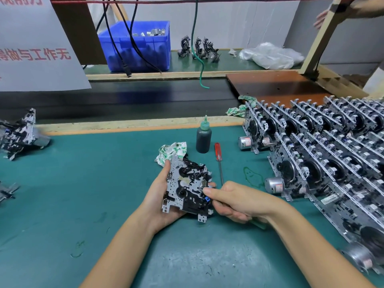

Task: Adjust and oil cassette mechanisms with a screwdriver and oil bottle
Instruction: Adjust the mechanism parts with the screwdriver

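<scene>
Fingers of the left hand point(160, 196) curl round the grey-and-black metal cassette mechanism point(188, 187), held tilted above the green work mat point(83, 194); the palm is hidden behind the plate. Right hand point(234, 201) pinches at the mechanism's right edge near a small blue part and grips a green-handled tool point(257, 222), its tip hidden by the fingers. Behind lie a red-handled screwdriver point(218, 161) and, just beside it, an upright dark oil bottle with green nozzle point(203, 138). A patterned white-and-green rag point(172, 151) is partly covered by the mechanism. Rows of finished mechanisms point(324, 154) run off the right edge.
</scene>
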